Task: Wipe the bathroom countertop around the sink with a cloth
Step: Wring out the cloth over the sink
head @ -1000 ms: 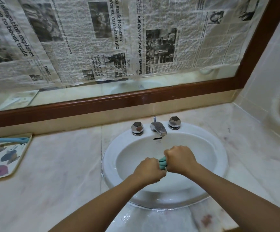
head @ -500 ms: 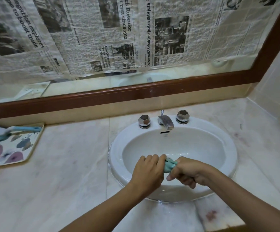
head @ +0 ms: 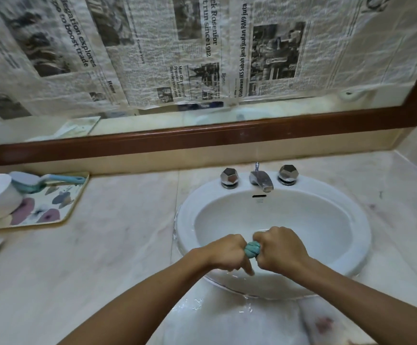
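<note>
A small teal cloth (head: 252,249) is twisted tight between my two fists over the front of the white oval sink (head: 356,215). My left hand (head: 223,252) grips its left end and my right hand (head: 281,250) grips its right end, so only a short knot of cloth shows between them. The pale marble countertop (head: 107,257) runs around the sink, with a wet patch at the front edge below my arms.
A chrome faucet (head: 261,180) with two faceted knobs stands at the back of the sink. On the left, a flowered tray (head: 50,210) holds a white bowl and a blue-handled brush. A newspaper-covered mirror in a brown frame rises behind.
My hands loosened on the cloth half a second ago and have clenched into fists on it again. The view has shifted left, showing more of the tray.
</note>
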`<state>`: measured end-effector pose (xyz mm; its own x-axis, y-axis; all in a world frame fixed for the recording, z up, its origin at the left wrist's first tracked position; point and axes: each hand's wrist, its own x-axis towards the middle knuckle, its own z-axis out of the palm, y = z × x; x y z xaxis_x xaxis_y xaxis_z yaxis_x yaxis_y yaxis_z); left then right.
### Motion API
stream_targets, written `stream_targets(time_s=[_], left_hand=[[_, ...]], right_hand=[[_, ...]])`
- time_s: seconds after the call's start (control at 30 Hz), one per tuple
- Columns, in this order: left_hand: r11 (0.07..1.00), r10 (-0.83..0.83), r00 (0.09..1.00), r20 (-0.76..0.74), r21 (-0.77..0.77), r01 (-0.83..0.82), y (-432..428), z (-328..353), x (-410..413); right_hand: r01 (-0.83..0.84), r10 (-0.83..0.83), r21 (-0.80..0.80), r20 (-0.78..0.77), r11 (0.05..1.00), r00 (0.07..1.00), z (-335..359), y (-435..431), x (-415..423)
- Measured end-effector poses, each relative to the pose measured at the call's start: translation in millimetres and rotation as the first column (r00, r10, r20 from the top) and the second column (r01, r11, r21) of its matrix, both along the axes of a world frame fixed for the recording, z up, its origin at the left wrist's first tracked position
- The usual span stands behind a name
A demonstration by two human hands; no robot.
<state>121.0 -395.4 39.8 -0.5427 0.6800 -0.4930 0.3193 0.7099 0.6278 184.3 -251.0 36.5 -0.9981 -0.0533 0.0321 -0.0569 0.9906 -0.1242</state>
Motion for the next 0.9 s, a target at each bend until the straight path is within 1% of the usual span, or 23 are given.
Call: stream_targets(time_s=[0.03, 0.07, 0.1, 0.13, 0.17, 0.2, 0.27, 0.3, 0.33, 0.37, 0.43, 0.5, 0.57, 0.63, 0.67, 0.73, 0.77, 0.8, 0.9], left_hand=[[0.999, 0.028, 0.999, 0.034, 0.036, -0.029, -1, -1, -3], [0.996, 0.056, 0.998, 0.031, 0.071, -0.058, -1, -3, -5], [0.990, 0.083, 0.996, 0.020, 0.110, -0.085, -1, -7, -6], [0.984, 0.117, 0.993, 0.004, 0.131, -0.117, -2, -11, -6], [0.978, 0.151, 0.988, -0.009, 0.147, -0.148, -4, -18, -4], [0.969, 0.191, 0.981, -0.026, 0.163, -0.184, -8, -25, -1], [0.922, 0.313, 0.949, -0.026, 0.249, -0.297, -19, -40, 14], [0.866, 0.405, 0.914, 0.016, 0.314, -0.389, -26, -45, 25], [0.783, 0.503, 0.859, 0.091, 0.372, -0.498, -33, -47, 36], [0.677, 0.587, 0.788, 0.184, 0.423, -0.603, -41, -48, 48], [0.472, 0.688, 0.635, 0.351, 0.448, -0.759, -58, -46, 70], [0.354, 0.710, 0.527, 0.466, 0.411, -0.840, -73, -44, 87], [0.268, 0.692, 0.420, 0.587, 0.332, -0.904, -82, -43, 97], [0.222, 0.629, 0.362, 0.688, 0.287, -0.932, -86, -40, 104], [0.210, 0.612, 0.353, 0.707, 0.285, -0.935, -88, -39, 107], [0.187, 0.626, 0.339, 0.702, 0.287, -0.940, -89, -35, 114], [0.169, 0.648, 0.329, 0.687, 0.291, -0.942, -90, -33, 116], [0.145, 0.663, 0.315, 0.680, 0.295, -0.944, -92, -34, 117], [0.025, 0.662, 0.210, 0.719, 0.259, -0.966, -102, -34, 121]], right_hand=[[-0.017, 0.019, 0.035, -0.083, 0.999, 0.996, -2, -1, -3], [-0.007, 0.013, 0.038, -0.141, 0.999, 0.990, -1, -1, -5], [0.037, -0.032, 0.025, -0.169, 0.999, 0.985, -2, 0, -8], [0.113, -0.113, -0.008, -0.139, 0.994, 0.984, -4, 0, -10], [0.212, -0.217, -0.069, -0.069, 0.975, 0.974, -8, 0, -9], [0.309, -0.306, -0.136, 0.043, 0.941, 0.951, -12, 0, -8], [0.421, -0.372, -0.237, 0.225, 0.875, 0.900, -19, -1, -1], [0.451, -0.365, -0.287, 0.307, 0.845, 0.879, -23, -3, 4], [0.464, -0.338, -0.331, 0.372, 0.822, 0.865, -26, -6, 9], [0.468, -0.299, -0.379, 0.424, 0.798, 0.855, -29, -10, 14], [0.467, -0.219, -0.491, 0.480, 0.735, 0.849, -36, -24, 24], [0.449, -0.168, -0.609, 0.462, 0.653, 0.871, -38, -42, 35], [0.400, -0.115, -0.702, 0.416, 0.589, 0.902, -40, -64, 43], [0.343, -0.040, -0.762, 0.386, 0.549, 0.922, -39, -87, 51], [0.311, 0.001, -0.790, 0.367, 0.528, 0.930, -40, -98, 55], [0.268, 0.058, -0.811, 0.347, 0.519, 0.936, -44, -116, 61], [0.277, 0.074, -0.807, 0.367, 0.522, 0.927, -44, -121, 63], [0.305, 0.093, -0.808, 0.402, 0.504, 0.911, -43, -125, 63], [0.372, 0.207, -0.853, 0.465, 0.366, 0.861, -42, -133, 61]])
